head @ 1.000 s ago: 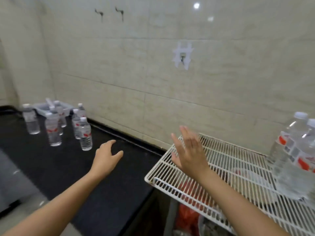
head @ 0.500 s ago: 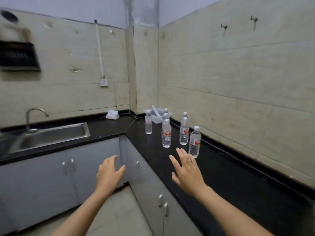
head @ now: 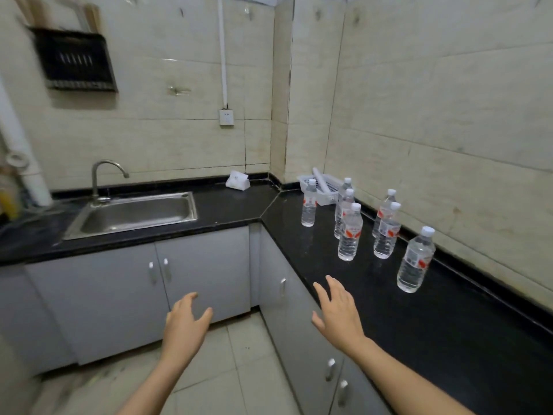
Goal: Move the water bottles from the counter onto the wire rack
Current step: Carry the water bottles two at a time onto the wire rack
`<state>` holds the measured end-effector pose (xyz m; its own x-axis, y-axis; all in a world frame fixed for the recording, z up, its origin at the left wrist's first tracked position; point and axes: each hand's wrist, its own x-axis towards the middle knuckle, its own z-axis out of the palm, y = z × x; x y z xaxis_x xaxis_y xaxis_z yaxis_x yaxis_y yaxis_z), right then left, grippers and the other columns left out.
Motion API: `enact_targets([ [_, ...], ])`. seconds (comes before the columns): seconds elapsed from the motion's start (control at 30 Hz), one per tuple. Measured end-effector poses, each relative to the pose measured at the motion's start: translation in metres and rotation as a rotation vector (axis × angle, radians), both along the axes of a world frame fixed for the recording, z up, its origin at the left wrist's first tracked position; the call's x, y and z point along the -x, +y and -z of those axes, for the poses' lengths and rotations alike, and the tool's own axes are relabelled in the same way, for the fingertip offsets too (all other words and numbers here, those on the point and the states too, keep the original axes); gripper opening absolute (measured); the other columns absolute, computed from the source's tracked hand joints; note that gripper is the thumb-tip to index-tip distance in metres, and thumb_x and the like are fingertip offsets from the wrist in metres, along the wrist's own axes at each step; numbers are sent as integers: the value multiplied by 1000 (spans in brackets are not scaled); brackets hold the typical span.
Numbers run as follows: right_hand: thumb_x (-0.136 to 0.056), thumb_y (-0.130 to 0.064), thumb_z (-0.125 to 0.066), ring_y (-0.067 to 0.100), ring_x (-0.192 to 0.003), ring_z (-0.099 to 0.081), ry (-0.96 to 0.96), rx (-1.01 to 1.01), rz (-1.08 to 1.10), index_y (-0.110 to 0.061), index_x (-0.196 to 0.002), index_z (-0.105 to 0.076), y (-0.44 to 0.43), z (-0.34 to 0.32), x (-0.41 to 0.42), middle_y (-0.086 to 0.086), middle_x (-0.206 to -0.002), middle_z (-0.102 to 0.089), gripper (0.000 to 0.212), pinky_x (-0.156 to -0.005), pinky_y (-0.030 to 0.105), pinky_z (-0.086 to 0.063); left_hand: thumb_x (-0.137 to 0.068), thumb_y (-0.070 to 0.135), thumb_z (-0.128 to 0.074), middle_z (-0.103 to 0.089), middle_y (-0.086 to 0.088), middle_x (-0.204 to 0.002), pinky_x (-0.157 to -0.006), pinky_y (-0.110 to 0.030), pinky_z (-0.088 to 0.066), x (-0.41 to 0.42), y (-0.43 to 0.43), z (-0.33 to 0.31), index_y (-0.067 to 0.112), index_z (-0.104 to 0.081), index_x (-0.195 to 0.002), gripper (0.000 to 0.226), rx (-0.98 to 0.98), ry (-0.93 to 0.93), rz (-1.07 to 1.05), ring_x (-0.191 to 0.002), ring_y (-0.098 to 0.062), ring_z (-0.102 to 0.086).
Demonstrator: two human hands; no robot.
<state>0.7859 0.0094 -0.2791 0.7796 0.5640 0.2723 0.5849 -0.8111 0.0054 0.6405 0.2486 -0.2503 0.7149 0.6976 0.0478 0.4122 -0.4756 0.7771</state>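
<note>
Near the lens, the left hand (head: 185, 324) and the right hand (head: 338, 316) are held out empty, fingers spread. Beyond them, seven water bottles (head: 349, 235) are seen upright on the black counter (head: 449, 324). The wire rack is out of view, and all seven are judged yet to be moved.

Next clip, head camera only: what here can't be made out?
All in the head view:
- wire rack: outside the frame.
- clear plastic water bottles: label print too small to read; the rear ones are overlapped by nearer bottles.
- white slotted plastic basket: contents partly hidden by bottles.
- black wall-mounted holder: motion-blurred.
</note>
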Motion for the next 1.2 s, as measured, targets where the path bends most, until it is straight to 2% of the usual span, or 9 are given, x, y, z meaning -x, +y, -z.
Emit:
enact_targets([
  [0.07,-36,-41,-86,29,-95,-69,4,-13,12,-14,-110,-48,18,4,-32,17,-105,-70,87,-68,34,-57,-86,19,-57,-46,-18,-137,-105,-42,-33,-33,16,0,5,-44,-131,49,-17,-4,13,-128,-34,-40],
  [0.2,-38,-38,-88,29,-93,-70,11,-60,62,-11,-103,-64,50,5,-103,17,-104,-69,74,-66,33,-57,-87,21,-56,-46,-15,-139,-105,-41,-34,-113,38,-2,7,-43,-132,49,-41,-16,52,-129,-31,-41],
  [0.3,-43,-31,-90,33,-95,-68,62,-168,94,-7,-104,-66,70,6,-151,21,-106,-67,70,-67,37,-58,-87,22,-55,-45,-13,-140,-105,-40,-34,-169,51,-5,8,-42,-132,49,-29,1,81,-129,-29,-40],
  [0.37,-58,-29,-83,36,-110,-61,95,-216,98,-5,-117,-60,81,5,-182,24,-121,-60,67,-81,41,-55,-87,23,-55,-44,-12,-140,-105,-39,-34,-202,60,-3,10,-41,-133,49,-20,-1,90,-129,-28,-40],
  [0.43,-82,-28,-63,34,-135,-36,150,-266,100,-7,-137,-39,93,1,-206,21,-145,-36,63,-104,42,-38,-88,23,-55,-44,-12,-140,-106,-40,-34,-229,70,1,10,-41,-133,49,-1,-5,91,-130,-28,-40],
  [0.47,-88,-29,-54,31,-141,-24,193,-266,98,-9,-142,-29,100,2,-216,18,-150,-25,63,-111,39,-30,-88,23,-54,-44,-13,-140,-107,-40,-34,-240,74,5,10,-41,-133,49,12,6,91,-130,-28,-39],
  [0.53,-92,-32,-46,26,-143,-15,254,-256,103,-13,-145,-19,111,9,-231,14,-154,-16,62,-114,35,-22,-88,22,-54,-43,-13,-141,-107,-41,-34,-257,83,15,9,-40,-133,49,40,40,91,-131,-28,-39],
  [0.87,-92,-34,-45,24,-144,-13,329,-241,258,-14,-145,-18,161,31,-315,11,-155,-14,62,-115,33,-20,-87,19,-56,-45,-17,-139,-106,-41,-34,-393,153,46,5,-42,-132,49,95,61,197,-129,-32,-41],
  [1.2,-92,-34,-47,23,-143,-15,314,-330,710,-15,-145,-18,205,22,-392,9,-154,-16,64,-113,34,-23,-83,14,-61,-54,-23,-125,-100,-39,-37,-572,212,46,1,-49,-126,47,111,48,566,-117,-37,-49],
])
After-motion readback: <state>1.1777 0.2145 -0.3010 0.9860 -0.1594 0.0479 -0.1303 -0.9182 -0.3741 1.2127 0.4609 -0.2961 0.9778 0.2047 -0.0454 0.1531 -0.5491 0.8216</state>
